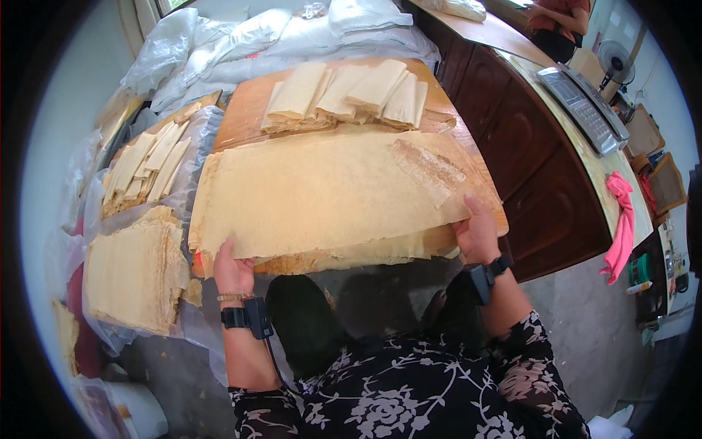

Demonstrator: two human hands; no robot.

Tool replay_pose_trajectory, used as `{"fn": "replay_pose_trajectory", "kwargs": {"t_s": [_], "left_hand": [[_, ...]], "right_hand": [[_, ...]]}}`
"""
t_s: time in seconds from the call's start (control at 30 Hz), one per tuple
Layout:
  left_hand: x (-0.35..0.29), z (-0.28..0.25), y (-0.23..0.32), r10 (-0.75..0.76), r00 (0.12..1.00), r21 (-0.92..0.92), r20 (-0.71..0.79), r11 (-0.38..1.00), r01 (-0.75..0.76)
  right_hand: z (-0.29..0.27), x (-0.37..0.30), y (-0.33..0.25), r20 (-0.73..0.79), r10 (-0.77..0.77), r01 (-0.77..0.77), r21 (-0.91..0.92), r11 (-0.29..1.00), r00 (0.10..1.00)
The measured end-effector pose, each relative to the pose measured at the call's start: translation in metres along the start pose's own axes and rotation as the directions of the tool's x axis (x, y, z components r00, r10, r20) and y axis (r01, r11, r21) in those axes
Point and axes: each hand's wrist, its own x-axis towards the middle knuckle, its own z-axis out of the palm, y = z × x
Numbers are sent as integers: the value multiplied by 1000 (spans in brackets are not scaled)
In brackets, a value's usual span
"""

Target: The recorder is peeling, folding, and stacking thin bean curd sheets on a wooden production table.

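A wide, thin, pale-tan sheet [314, 194] with ragged edges lies across the wooden table in front of me, on top of more such sheets. It looks like a sheet of thin flatbread. My left hand [234, 269] pinches its near left corner, thumb on top. At the near right corner, my right hand [477, 228] grips the same sheet between thumb and fingers. The near edge is slightly raised between my hands. A browner, flaky patch [431, 172] shows at its right. Beyond it sits a pile of folded sheets [344, 95].
To the left, a stack of flat sheets [135, 271] and several folded strips [146, 164] lie on plastic. White sacks [307, 36] stand behind the table. A dark wooden cabinet [526, 161] runs along the right, with a pink cloth [619, 219] hanging there. Another person [559, 22] is at the far right.
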Motion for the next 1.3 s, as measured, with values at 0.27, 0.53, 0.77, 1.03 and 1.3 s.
{"fn": "replay_pose_trajectory", "kwargs": {"t_s": [0.27, 0.53, 0.77, 1.03, 1.3], "left_hand": [[-1, 10, -12, 137, 990, 94, -16, 986, -135], [-29, 33, -25, 70, 997, 180, 19, 981, -72], [-42, 21, -28, -44, 980, 190, 195, 982, 6], [-73, 25, -20, 136, 836, 713, 532, 459, -529], [-123, -2, 54, 61, 800, 698, 597, 451, -556]], "right_hand": [[128, -62, 19, 526, -332, 576, -412, 706, 783], [234, -108, 135, 919, -99, 924, -383, 21, 383], [210, -109, 154, 967, 82, 969, -236, -67, 241], [189, -92, 138, 968, -16, 968, -250, -20, 249], [69, -43, 28, 929, 72, 930, -359, -73, 364]]}}
